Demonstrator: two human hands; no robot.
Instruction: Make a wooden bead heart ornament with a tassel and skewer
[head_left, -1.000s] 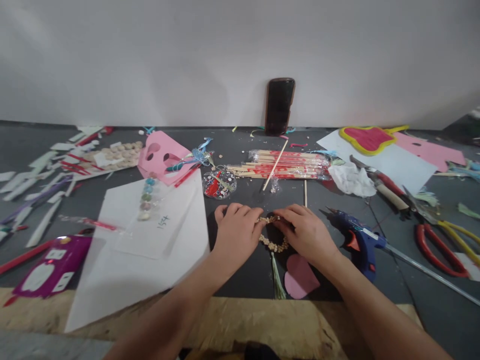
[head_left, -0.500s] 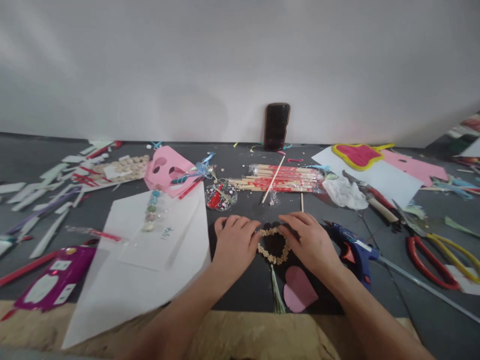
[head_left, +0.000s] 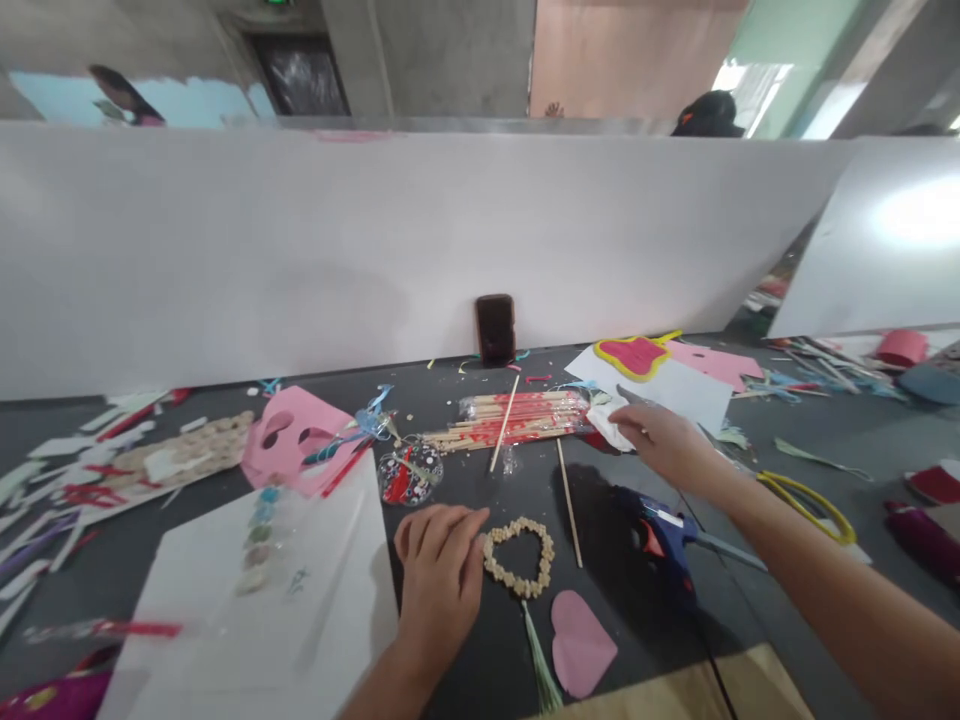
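Observation:
A heart-shaped ring of small tan beads (head_left: pixel 550 560) lies on the dark table, with a pale green tassel (head_left: pixel 541 660) hanging off its lower end. Just left of the beads, my left hand (head_left: pixel 439 565) rests on the table, open and empty, fingers loosely bent. A pink paper heart (head_left: pixel 581 645) lies below right of the ring. Farther out, my right hand (head_left: pixel 671 445) has its fingertips closed on a crumpled white tissue (head_left: pixel 609 427). It covers most of the pliers (head_left: pixel 636 396) there. Nearer me lies a blue glue gun (head_left: pixel 664 535) with a clear glue stick.
Bundled wooden sticks (head_left: pixel 517 418) in red-printed wrap lie behind the ring, one loose stick (head_left: pixel 568 505) beside it. A phone (head_left: pixel 496 330) leans on the white partition (head_left: pixel 375 230). White paper (head_left: pixel 180 590), a pink mask (head_left: pixel 277 435) and strips are left; yellow-handled scissors (head_left: pixel 814 505) lie right.
My right hand has left the bead ring and reached forward and right to the tissue. My left hand has drawn slightly off the ring. The view has tilted up and turned right.

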